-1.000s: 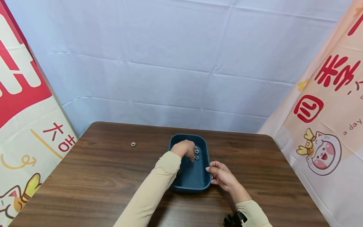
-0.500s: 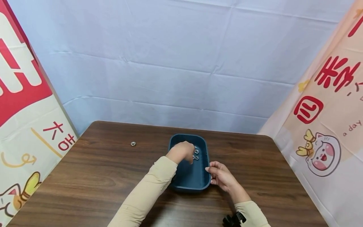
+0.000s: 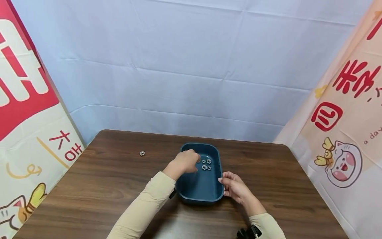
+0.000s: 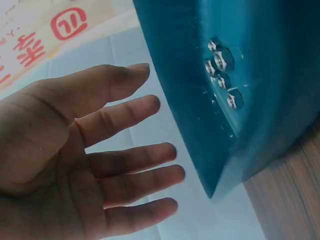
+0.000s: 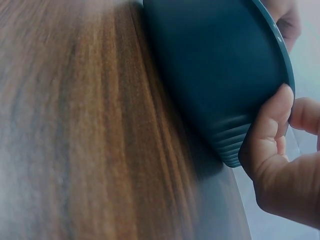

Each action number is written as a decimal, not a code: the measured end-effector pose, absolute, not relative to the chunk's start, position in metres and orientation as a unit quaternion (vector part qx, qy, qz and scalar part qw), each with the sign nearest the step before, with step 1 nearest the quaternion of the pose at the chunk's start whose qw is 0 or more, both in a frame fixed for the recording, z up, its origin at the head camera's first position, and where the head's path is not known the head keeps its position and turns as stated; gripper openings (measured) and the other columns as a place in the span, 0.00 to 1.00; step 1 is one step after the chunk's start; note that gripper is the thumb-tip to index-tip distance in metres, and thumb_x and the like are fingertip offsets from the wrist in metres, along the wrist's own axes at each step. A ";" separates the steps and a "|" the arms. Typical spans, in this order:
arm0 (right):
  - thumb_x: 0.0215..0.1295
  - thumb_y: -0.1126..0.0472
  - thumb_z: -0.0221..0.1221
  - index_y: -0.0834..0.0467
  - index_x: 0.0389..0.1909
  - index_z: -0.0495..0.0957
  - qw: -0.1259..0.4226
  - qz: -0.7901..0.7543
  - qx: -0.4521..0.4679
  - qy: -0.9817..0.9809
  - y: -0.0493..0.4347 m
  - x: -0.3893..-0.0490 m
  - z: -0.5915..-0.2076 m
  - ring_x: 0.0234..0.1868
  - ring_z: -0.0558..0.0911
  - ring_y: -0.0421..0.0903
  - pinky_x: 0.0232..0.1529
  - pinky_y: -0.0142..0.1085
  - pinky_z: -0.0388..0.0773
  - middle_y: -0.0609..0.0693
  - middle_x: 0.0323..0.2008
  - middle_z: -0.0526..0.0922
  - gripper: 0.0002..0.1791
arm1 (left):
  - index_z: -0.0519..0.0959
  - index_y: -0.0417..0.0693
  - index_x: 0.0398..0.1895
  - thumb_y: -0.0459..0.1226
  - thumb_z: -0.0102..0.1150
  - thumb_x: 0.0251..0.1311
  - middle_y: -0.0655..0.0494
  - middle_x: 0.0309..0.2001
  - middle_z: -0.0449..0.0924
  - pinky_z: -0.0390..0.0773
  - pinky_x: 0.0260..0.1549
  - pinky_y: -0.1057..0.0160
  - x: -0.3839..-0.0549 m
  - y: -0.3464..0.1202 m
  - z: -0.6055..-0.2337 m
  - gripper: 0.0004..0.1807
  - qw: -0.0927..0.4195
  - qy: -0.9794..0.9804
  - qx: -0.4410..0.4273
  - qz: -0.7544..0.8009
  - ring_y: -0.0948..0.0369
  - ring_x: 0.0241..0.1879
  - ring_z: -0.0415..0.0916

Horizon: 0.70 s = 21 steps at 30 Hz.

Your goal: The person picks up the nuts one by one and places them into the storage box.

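A dark blue-green plastic bin [image 3: 200, 189] stands on the table with several metal hex nuts [image 3: 204, 167] on its floor, grouped toward the far end. Over the bin's left side is my left hand [image 3: 182, 163]; in the left wrist view its fingers are spread and hold nothing, beside the bin wall. My right hand [image 3: 235, 188] pinches the bin's right rim, its thumb and fingers on either side of the wall in the right wrist view. One loose nut [image 3: 142, 153] lies on the table, left of the bin.
The brown wood-grain table [image 3: 268, 172] has its far edge just behind the bin. A pale cloth [image 3: 179, 66] hangs behind it, and printed banners [image 3: 340, 162] hang on both sides.
My left hand has drawn back to the left and its fingers have come up, uncovering more nuts in the bin. The right hand keeps its hold on the rim.
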State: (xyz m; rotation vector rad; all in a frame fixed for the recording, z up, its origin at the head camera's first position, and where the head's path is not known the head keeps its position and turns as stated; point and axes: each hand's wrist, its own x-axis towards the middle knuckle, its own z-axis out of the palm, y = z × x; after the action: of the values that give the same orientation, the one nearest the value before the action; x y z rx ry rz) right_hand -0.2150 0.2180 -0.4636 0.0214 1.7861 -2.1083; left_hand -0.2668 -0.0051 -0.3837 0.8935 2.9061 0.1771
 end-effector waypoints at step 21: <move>0.63 0.67 0.54 0.60 0.37 0.63 0.185 -0.751 0.010 0.634 0.219 -0.215 -0.464 0.18 0.70 0.41 0.17 0.29 0.71 0.49 0.20 0.69 0.09 | 0.81 0.49 0.46 0.40 0.65 0.55 0.51 0.39 0.74 0.76 0.28 0.63 -0.258 -0.057 -0.389 0.15 -0.030 0.938 0.339 0.072 0.60 0.33 0.72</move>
State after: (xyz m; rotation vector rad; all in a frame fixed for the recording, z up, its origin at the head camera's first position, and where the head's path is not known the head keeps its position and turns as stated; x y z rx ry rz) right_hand -0.2149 0.2186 -0.4640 0.0270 1.7884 -2.1155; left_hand -0.2578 -0.0573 -0.3893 1.0843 3.0034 0.2319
